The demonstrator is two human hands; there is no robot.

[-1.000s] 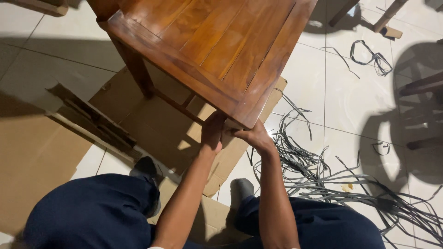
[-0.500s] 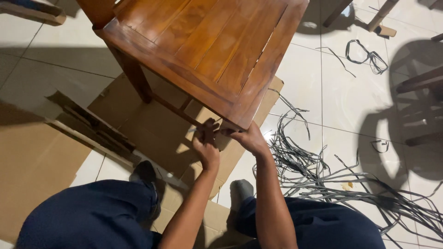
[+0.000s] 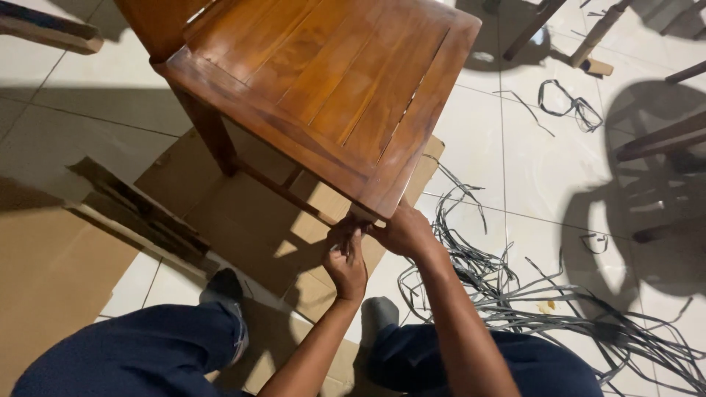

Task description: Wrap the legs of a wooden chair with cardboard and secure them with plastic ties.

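The brown slatted wooden chair [image 3: 323, 81] stands on flattened sheets of brown cardboard [image 3: 243, 213] over the pale tiled floor [image 3: 529, 154]. Both hands meet under its near corner. The right hand [image 3: 401, 231] curls its fingers against the underside of the corner; whether it grips anything there I cannot tell. The left hand [image 3: 346, 261], just beside it, has its fingers bent and pinched together close to the chair's leg. To the right lies a tangle of grey plastic strapping bands [image 3: 529, 301]. Dark blue trouser legs [image 3: 140, 353] fill the near edge.
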